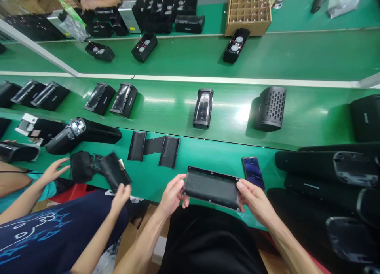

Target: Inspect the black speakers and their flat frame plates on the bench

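The left hand [173, 193] pinches the left end of a shallow black panel [212, 187], its thumb laid near the edge and the other fingers bent below, closed on it with only the panel's thickness between. The right hand [253, 197] grips the opposite end in the same way, thumb at the upper right corner, fingertips partly hidden behind the edge. The panel thus spans the space between the two sets of fingers, slightly tilted, its raised rim dotted with small light spots. Just beyond the right fingers lies a phone [253, 172]; ahead and to the left of the left fingers, two similar panels [169, 151] rest on a flat dark strip [153, 145]. Farther left, a co-worker's hand [121, 195] holds the edge of another black piece [114, 171]. Of the containers, a cardboard box [248, 11] stands far ahead of the fingers, divided into many small cells; what sits in them is too small to tell. Just in front of it, an open black casing [236, 46] holds round silver parts and red wires, and a second open casing [144, 47], far ahead and left of the left fingers, holds the same. Below the left fingers, beside the forearm, is an open carton [142, 222], its contents mostly hidden.
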The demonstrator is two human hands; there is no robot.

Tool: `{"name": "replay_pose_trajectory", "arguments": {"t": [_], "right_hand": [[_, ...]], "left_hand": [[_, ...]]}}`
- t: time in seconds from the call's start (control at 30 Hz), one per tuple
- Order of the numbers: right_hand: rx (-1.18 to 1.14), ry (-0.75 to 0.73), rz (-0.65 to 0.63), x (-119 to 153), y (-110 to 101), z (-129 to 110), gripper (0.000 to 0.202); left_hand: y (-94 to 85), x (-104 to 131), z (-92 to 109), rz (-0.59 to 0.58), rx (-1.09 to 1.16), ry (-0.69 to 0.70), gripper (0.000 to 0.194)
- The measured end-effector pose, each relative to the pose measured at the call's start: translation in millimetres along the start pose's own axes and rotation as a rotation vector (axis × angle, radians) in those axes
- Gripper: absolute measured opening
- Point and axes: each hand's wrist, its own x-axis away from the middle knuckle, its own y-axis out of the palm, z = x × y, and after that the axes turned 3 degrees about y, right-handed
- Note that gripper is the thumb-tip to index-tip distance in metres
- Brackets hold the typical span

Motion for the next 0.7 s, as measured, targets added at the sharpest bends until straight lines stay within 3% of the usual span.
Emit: {"name": "replay_pose_trajectory", "arguments": {"t": [0.17,0.3,0.5,0.6,0.7], "right_hand": [[-0.167,0.044,0.08,-8,13,3,0.057],[-0.268,0.044,0.081,-15,21,3,0.055],[-0.336,-0.007,0.072,-26,41,-5,0.053],[-0.304,-0.003,0.019,-35,47,-8,0.052],[-0.173,-0.035,0.037,-63,41,-25,0.055]], "left_hand": [[6.7,-14,-10,-0.101,0.25,0.135,0.064],[22.1,-27,-20,-0.113,0.266,0.265,0.083],[49.7,-46,-23,-0.076,0.327,0.263,0.091],[49.3,-56,-18,-0.072,0.376,0.264,0.085],[34.6,-65,-11,-0.051,0.463,0.312,0.083]]}}
